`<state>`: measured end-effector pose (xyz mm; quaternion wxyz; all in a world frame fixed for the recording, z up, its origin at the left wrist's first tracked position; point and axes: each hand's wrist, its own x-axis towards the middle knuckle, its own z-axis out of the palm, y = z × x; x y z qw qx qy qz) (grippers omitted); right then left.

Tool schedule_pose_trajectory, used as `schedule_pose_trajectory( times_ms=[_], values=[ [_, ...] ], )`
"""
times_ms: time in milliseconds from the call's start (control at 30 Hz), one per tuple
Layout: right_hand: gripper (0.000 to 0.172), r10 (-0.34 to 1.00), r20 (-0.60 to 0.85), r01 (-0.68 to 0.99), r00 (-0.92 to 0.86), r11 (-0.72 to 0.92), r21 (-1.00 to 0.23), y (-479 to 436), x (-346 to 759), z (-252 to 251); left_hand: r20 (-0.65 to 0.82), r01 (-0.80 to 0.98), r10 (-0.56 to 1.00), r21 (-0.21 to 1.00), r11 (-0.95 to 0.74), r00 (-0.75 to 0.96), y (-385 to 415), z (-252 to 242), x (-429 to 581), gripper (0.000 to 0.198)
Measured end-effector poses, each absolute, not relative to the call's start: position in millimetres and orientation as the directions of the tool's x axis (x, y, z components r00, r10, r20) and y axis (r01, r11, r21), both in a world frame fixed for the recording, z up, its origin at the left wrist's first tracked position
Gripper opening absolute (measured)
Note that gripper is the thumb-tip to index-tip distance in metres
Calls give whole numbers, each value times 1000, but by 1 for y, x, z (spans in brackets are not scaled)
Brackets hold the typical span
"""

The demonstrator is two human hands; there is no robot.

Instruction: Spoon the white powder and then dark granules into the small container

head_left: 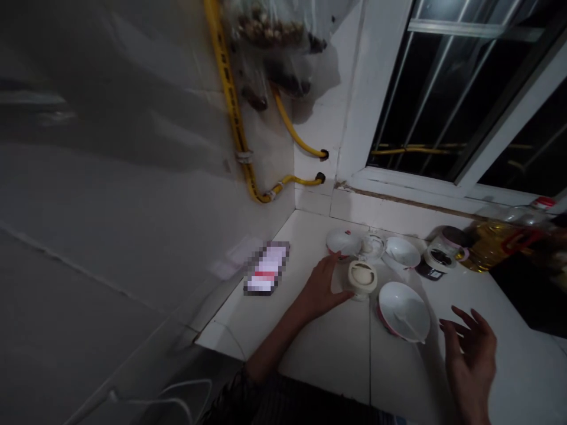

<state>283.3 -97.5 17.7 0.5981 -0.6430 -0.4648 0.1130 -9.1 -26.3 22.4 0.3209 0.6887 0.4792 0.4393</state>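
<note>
My left hand (324,284) reaches over the white tiled counter, thumb and fingers spread at the left side of a small jar with a cream lid (362,275). Whether the fingertips touch the jar I cannot tell. My right hand (470,348) hangs in the air with fingers apart and holds nothing. Left of it stands a white bowl (403,310) with a spoon leaning on its rim. Behind the jar are another white bowl (343,241), a clear glass container (372,243) and a smaller white bowl (401,252).
A lit phone (267,268) lies on the counter by the left wall. A dark-labelled jar (436,262) and an oil bottle (494,239) stand at the back right. Yellow gas pipes (239,130) and plastic bags (274,41) hang in the corner beside the window (438,94).
</note>
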Motion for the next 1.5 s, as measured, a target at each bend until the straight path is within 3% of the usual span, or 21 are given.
schedule_pose_trajectory(
  times_ms=[200, 333, 433, 533, 667, 767, 900, 1167, 1500],
  values=[
    [66, 774, 369, 522, 514, 59, -851, -101, 277, 11, 155, 197, 937, 955, -223, 313, 1, 9, 1, 114],
    [64, 771, 365, 515, 521, 57, -855, -104, 275, 5, 161, 92, 949, 977, -192, 272, 22, 18, 5, 99],
    [64, 782, 380, 545, 494, 63, -836, -106, 273, 2, 222, 124, 946, 959, -256, 237, 30, 31, 12, 94],
    [61, 782, 395, 554, 482, 77, -829, -106, 272, -2, 384, 341, 906, 840, -422, 177, 25, 42, 24, 103],
    [58, 792, 383, 525, 476, 94, -846, -106, 272, -4, 486, 652, 835, 550, -522, 259, 12, 40, 48, 112],
    [58, 797, 357, 510, 488, 71, -857, -106, 273, -4, 507, 771, 812, 378, -512, 290, 9, 31, 61, 110],
    [60, 796, 342, 481, 500, 73, -874, -107, 275, -5, 557, 833, 788, 282, -476, 262, 12, 21, 66, 111],
    [63, 800, 297, 451, 521, 38, -892, -112, 273, -2, 602, 865, 780, 289, -410, 168, 19, 23, 65, 95],
    [65, 796, 309, 458, 521, 44, -888, -112, 270, 1, 581, 665, 803, 547, -508, 134, 23, 49, 44, 57]
  ],
)
